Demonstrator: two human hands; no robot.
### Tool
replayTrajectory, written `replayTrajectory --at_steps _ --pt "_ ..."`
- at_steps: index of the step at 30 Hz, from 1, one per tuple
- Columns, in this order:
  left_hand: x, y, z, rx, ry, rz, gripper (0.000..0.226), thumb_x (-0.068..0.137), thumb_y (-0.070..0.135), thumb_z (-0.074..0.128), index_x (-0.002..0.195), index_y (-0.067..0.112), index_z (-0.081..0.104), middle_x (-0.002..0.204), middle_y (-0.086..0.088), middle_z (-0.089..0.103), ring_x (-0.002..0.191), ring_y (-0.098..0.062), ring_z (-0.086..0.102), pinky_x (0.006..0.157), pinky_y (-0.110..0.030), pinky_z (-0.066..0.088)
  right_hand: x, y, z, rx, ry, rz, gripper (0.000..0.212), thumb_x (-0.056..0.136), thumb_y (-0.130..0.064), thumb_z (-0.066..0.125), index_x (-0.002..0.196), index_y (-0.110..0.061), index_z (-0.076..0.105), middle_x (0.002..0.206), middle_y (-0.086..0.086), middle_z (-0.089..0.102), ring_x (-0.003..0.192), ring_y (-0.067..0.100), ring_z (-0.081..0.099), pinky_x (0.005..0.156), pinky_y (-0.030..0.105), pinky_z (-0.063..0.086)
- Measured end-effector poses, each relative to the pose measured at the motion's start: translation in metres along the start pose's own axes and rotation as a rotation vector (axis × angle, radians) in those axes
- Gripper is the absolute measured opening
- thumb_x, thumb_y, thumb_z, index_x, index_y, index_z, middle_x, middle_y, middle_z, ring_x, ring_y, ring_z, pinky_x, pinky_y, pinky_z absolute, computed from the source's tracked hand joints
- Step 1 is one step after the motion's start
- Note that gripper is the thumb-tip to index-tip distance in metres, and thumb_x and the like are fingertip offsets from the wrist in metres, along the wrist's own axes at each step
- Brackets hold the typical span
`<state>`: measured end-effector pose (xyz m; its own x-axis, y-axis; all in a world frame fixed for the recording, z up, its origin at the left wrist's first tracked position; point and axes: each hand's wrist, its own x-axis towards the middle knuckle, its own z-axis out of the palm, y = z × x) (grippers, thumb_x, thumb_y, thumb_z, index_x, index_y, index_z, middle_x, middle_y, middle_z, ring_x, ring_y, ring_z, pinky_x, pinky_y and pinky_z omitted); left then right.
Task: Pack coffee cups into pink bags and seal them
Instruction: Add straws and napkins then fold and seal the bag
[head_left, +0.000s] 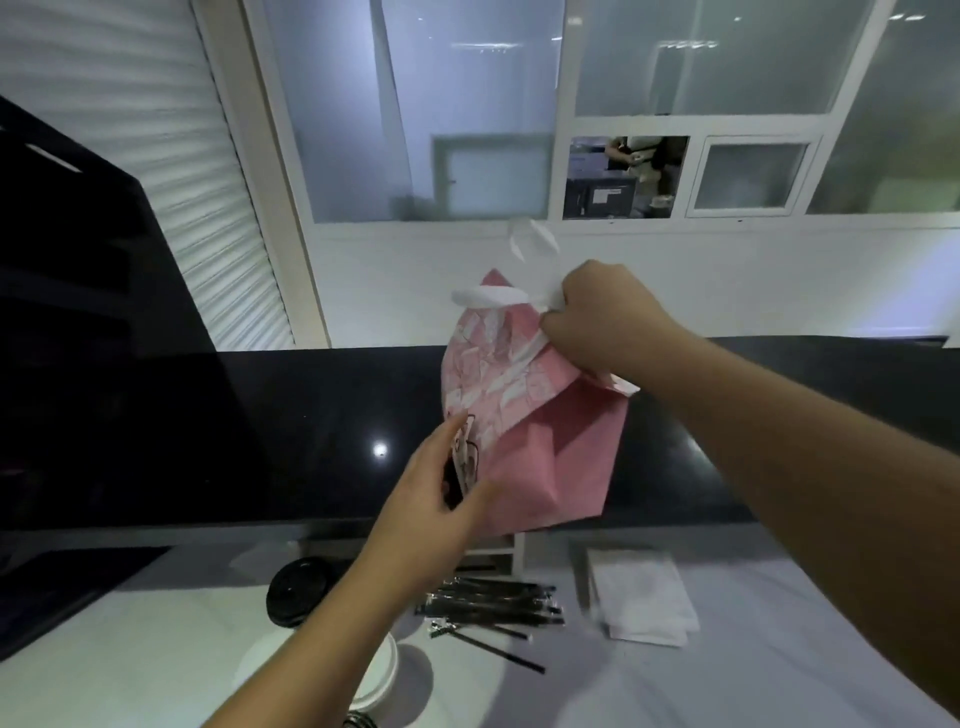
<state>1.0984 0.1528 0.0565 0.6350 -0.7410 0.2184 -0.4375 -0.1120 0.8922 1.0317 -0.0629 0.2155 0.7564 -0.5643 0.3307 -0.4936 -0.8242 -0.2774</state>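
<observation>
A pink bag (540, 415) is held up above the dark glossy ledge (311, 415) at the back of the desk (779, 649), its patterned upper part creased and its plain pink lower part hanging down toward the desk's front edge. The right hand (608, 317) is at the bag's top, its fingers (563, 299) curled tight around the gathered mouth and the white handle loops (493, 296), one of which sticks out to the left while another rises blurred above the fist. The left hand (441, 493) is at the bag's lower left side, fingers loosely bent with thumb and forefinger closing on a small printed tag or sticker (464, 457) against the bag; the exact grip is hard to make out. On the pale desk below, a black-lidded cup (298, 592) stands just left of the left forearm, and a white-lidded cup (379, 675) sits partly under that arm. To the right of these lies a loose pile of black wrapped straws (493, 605), and further right a stack of white napkins (641, 597). Whether a cup is inside the bag cannot be seen.
</observation>
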Motion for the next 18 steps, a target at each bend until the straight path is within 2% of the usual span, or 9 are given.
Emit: replayTrajectory --at_steps 5,7,8,11,13,14,16,18 --pt "0.052 -0.024 -0.021 0.076 0.053 -0.079 0.068 0.096 0.068 0.051 0.158 0.051 0.027 0.159 0.016 0.044 0.142 -0.007 0.047 0.112 -0.046 0.048 0.057 -0.035 0.044 0.105 0.055 0.029 0.034 0.092 -0.017 0.059 0.064 -0.016 0.04 0.063 0.0 0.045 0.053 0.012 0.041 0.044 0.025 0.025" --pt "0.071 -0.036 -0.03 0.049 0.071 -0.119 0.061 0.1 0.066 0.046 0.157 0.051 0.029 0.156 0.019 0.047 0.138 -0.006 0.049 0.108 -0.036 0.048 0.075 -0.045 0.058 0.137 0.066 0.046 0.035 0.094 -0.019 0.059 0.065 -0.016 0.04 0.064 0.0 0.046 0.053 0.012 0.041 0.044 0.025 0.025" --pt "0.079 -0.041 -0.034 0.04 0.084 -0.139 0.057 0.102 0.063 0.044 0.155 0.052 0.03 0.151 0.021 0.05 0.134 -0.004 0.052 0.101 -0.029 0.048 0.083 -0.049 0.064 0.15 0.066 0.046 0.035 0.094 -0.019 0.058 0.065 -0.015 0.04 0.065 0.0 0.046 0.053 0.012 0.041 0.044 0.026 0.026" --pt "0.099 -0.055 -0.046 0.048 0.139 -0.174 0.045 0.106 0.053 0.039 0.151 0.053 0.036 0.124 0.038 0.055 0.116 0.014 0.054 0.082 -0.01 0.04 0.101 -0.062 0.081 0.159 0.056 0.041 0.031 0.094 -0.018 0.058 0.067 -0.013 0.042 0.066 0.0 0.045 0.054 0.016 0.043 0.046 0.028 0.029" --pt "0.109 -0.063 -0.053 0.072 0.165 -0.192 0.044 0.109 0.046 0.036 0.152 0.049 0.037 0.116 0.042 0.051 0.103 0.028 0.047 0.08 -0.007 0.036 0.109 -0.068 0.092 0.165 0.048 0.052 0.032 0.095 -0.016 0.057 0.067 -0.013 0.043 0.065 -0.001 0.045 0.055 0.018 0.045 0.047 0.029 0.03" --pt "0.114 -0.066 -0.054 0.086 0.171 -0.207 0.045 0.11 0.043 0.034 0.154 0.046 0.037 0.116 0.041 0.049 0.098 0.03 0.045 0.08 -0.007 0.034 0.112 -0.071 0.097 0.165 0.039 0.056 0.032 0.095 -0.015 0.057 0.067 -0.013 0.043 0.065 -0.001 0.046 0.056 0.019 0.047 0.048 0.029 0.031" --pt "0.12 -0.072 -0.056 0.109 0.183 -0.237 0.046 0.11 0.039 0.032 0.156 0.043 0.036 0.124 0.032 0.051 0.097 0.022 0.048 0.081 -0.009 0.034 0.117 -0.076 0.105 0.161 0.012 0.064 0.024 0.096 -0.014 0.056 0.074 -0.01 0.048 0.068 0.001 0.048 0.063 0.023 0.05 0.055 0.028 0.036" --pt "0.123 -0.079 -0.054 0.122 0.193 -0.247 0.046 0.111 0.036 0.031 0.156 0.042 0.037 0.133 0.022 0.053 0.105 0.007 0.053 0.085 -0.014 0.038 0.12 -0.079 0.11 0.165 -0.005 0.062 0.023 0.096 -0.013 0.055 0.075 -0.011 0.047 0.068 0.0 0.047 0.063 0.022 0.05 0.055 0.028 0.036"
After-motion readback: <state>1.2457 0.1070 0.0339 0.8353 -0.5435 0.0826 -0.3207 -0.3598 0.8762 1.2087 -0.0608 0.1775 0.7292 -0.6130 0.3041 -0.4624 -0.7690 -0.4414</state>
